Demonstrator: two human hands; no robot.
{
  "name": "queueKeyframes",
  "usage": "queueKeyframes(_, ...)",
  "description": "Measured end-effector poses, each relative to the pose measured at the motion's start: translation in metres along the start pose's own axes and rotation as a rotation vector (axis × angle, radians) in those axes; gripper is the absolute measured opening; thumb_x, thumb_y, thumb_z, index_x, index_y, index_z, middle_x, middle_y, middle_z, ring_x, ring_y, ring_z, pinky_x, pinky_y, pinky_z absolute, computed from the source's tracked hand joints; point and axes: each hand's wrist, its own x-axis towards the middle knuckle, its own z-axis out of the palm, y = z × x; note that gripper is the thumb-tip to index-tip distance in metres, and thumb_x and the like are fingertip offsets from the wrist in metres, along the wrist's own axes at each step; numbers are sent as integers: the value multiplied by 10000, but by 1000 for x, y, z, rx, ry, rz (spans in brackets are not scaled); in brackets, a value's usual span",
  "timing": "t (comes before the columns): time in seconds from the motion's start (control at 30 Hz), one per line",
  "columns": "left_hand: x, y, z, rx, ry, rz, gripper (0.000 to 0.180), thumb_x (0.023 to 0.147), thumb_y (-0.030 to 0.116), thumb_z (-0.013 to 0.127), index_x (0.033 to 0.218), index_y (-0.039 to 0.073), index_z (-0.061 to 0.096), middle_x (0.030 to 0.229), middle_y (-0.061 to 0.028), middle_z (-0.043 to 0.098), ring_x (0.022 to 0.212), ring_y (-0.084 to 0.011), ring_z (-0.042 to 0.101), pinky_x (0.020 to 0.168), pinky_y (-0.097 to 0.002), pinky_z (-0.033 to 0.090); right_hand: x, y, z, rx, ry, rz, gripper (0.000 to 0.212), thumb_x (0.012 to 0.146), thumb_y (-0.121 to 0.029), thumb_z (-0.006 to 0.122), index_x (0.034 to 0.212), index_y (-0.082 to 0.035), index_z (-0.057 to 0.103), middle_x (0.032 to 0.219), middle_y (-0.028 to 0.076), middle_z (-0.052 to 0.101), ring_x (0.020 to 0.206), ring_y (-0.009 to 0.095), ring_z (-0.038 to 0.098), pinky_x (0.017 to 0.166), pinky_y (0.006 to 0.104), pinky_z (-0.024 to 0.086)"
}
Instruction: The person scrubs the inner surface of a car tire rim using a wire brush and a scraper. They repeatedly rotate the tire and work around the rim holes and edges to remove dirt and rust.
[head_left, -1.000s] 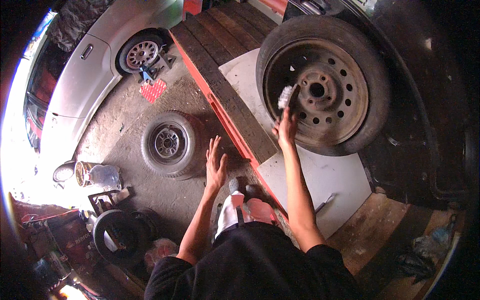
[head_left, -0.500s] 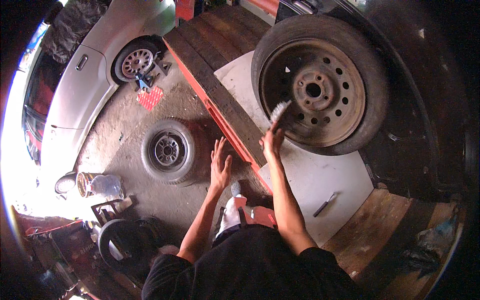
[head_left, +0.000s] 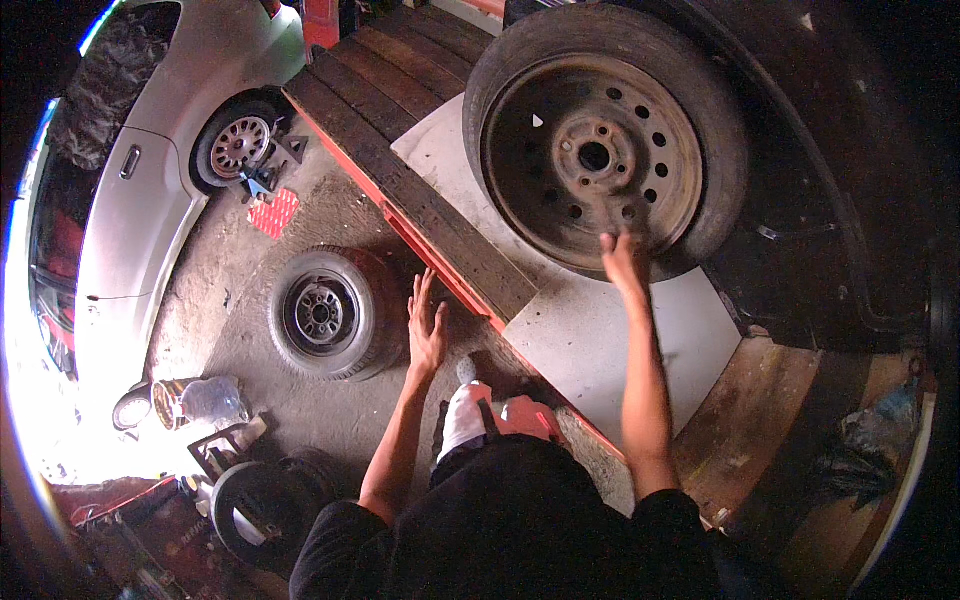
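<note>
On a white board point(head_left: 560, 330) lies a large worn tire on a dusty steel wheel point(head_left: 670, 225), with a ring of round holes about its hub. My right hand point(head_left: 625, 262) is closed at the near edge of this wheel. The bristle brush in its grip barely shows against the brown rim. My left hand point(head_left: 427, 330) hangs over the floor beside the bench edge, fingers stretched out and holding nothing. A smaller wheel with its tire point(head_left: 322, 312) lies on the floor to its left.
A wooden-plank bench point(head_left: 400, 130) with a red edge crosses the middle. A silver car point(head_left: 130, 220) stands at left, with a blue jack stand point(head_left: 262, 183) by its wheel. Bare tires point(head_left: 262, 510) lie at lower left; plastic bags point(head_left: 880, 430) at far right.
My right hand has moved right with the brush, toward the wheel's near rim. My left hand has stayed open with little movement. My right forearm now covers the dark-handled tool on the board.
</note>
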Motion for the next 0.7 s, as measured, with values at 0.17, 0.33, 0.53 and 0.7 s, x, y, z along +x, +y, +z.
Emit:
queueKeyframes(0.17, 4, 7, 5, -17, -45, 29, 581, 1002, 390, 449, 1515, 135, 351, 1584, -89, 318, 1504, -310, 159, 1199, -513, 85, -5, -18, -12, -294, 57, -99, 320, 962, -196, 504, 1149, 59, 550, 957, 271, 664, 907, 448, 649, 780, 513, 512)
queueKeyframes(0.33, -6, 20, -1, -22, -33, 22, 581, 998, 376, 454, 1508, 114, 358, 1573, -111, 333, 1500, -324, 165, 1198, -511, 90, -26, -51, 25, -240, -100, -49, 324, 970, -232, 504, 1131, 49, 510, 946, 327, 648, 925, 507, 624, 820, 550, 506)
queueKeyframes(0.53, -23, 14, -13, 0, 46, -11, 586, 1001, 406, 433, 1505, 115, 363, 1575, -109, 330, 1501, -314, 167, 1198, -507, 92, 10, -44, 43, -170, -160, -99, 478, 993, -290, 438, 1257, 102, 513, 1093, 316, 641, 1048, 482, 600, 915, 537, 473)
queueKeyframes(0.7, -44, 6, -14, 5, 90, -71, 600, 1002, 439, 424, 1507, 121, 362, 1583, -99, 317, 1502, -301, 171, 1198, -507, 89, -30, -57, 63, -35, -308, -88, 638, 1021, -418, 385, 1455, 45, 327, 1386, 315, 472, 1269, 456, 481, 1068, 494, 386)
